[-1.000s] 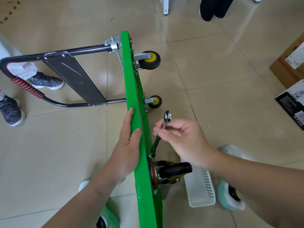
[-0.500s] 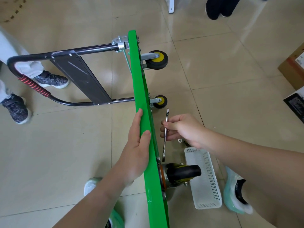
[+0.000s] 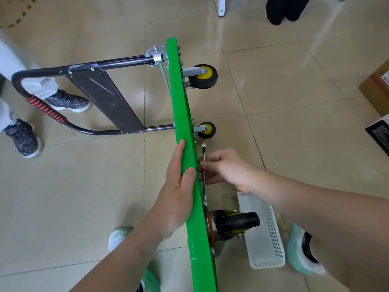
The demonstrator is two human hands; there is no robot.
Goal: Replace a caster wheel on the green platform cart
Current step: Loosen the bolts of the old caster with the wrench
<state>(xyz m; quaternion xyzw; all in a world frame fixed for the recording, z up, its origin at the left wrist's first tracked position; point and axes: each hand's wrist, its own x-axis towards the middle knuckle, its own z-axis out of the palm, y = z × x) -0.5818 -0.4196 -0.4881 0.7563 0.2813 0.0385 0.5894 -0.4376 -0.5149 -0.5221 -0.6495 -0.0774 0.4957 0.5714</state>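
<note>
The green platform cart (image 3: 179, 98) stands on its long edge on the tiled floor, its black handle (image 3: 88, 66) folded out to the left. My left hand (image 3: 179, 186) grips the deck's upper edge. My right hand (image 3: 227, 167) holds a slim metal wrench (image 3: 203, 157) close against the cart's underside, its lower end at the mounting plate of the near black caster (image 3: 235, 222). Two yellow-hubbed wheels (image 3: 203, 76) (image 3: 207, 130) stick out farther along the underside.
A white perforated basket (image 3: 265, 232) lies on the floor under the near caster. Another person's patterned shoes (image 3: 69, 102) stand left of the handle. Cardboard boxes (image 3: 376, 87) sit at the right edge, dark trouser legs (image 3: 284, 9) at the top.
The wrench has swung from leaning away from the deck to lying almost parallel against the underside, and my right hand has moved in toward the cart with it. My left hand keeps its grip.
</note>
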